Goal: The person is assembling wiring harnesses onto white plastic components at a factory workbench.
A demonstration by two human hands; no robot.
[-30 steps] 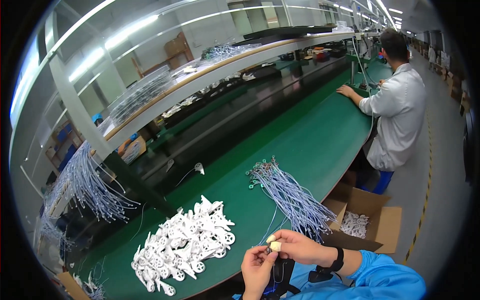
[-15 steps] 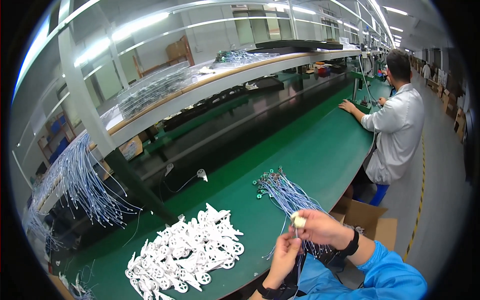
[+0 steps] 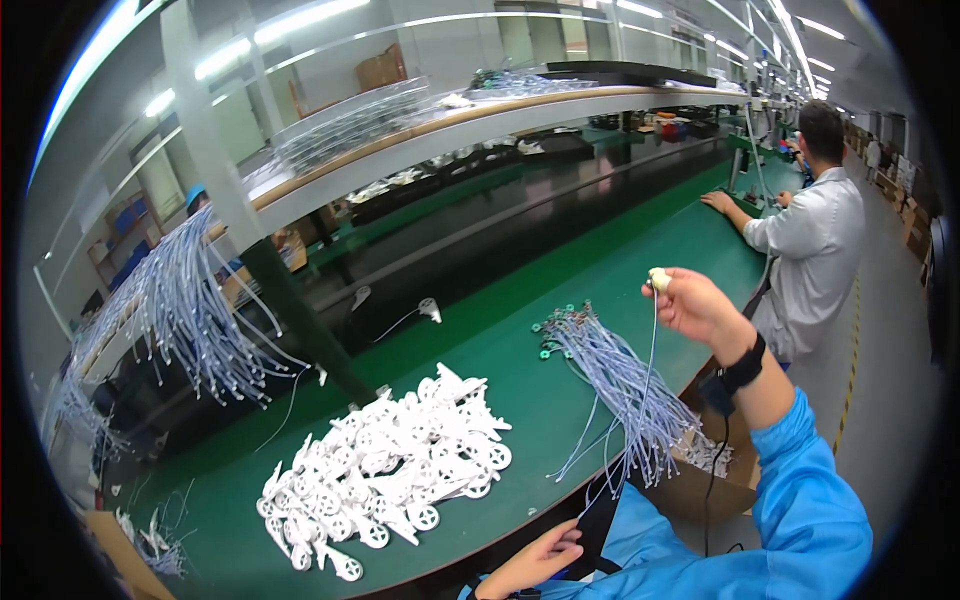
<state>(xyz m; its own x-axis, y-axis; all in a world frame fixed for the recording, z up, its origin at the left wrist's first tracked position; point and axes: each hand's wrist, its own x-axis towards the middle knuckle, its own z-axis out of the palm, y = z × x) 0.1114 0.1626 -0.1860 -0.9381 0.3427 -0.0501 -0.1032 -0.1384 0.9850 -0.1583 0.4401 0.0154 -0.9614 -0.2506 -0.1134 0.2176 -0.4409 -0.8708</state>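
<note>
Left hand (image 3: 538, 562): low, fingers loosely bent | right hand (image 3: 694, 308): high, grip pinched | right forearm (image 3: 768, 395): steep

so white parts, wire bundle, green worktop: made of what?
White parts: likely moulded plastic, matte; uniform color, spoked discs. Wire bundle: probably plastic-jacketed, slight sheen, smooth bends; cores hidden. Green worktop: perhaps rubber or vinyl, satin; even color.
</note>
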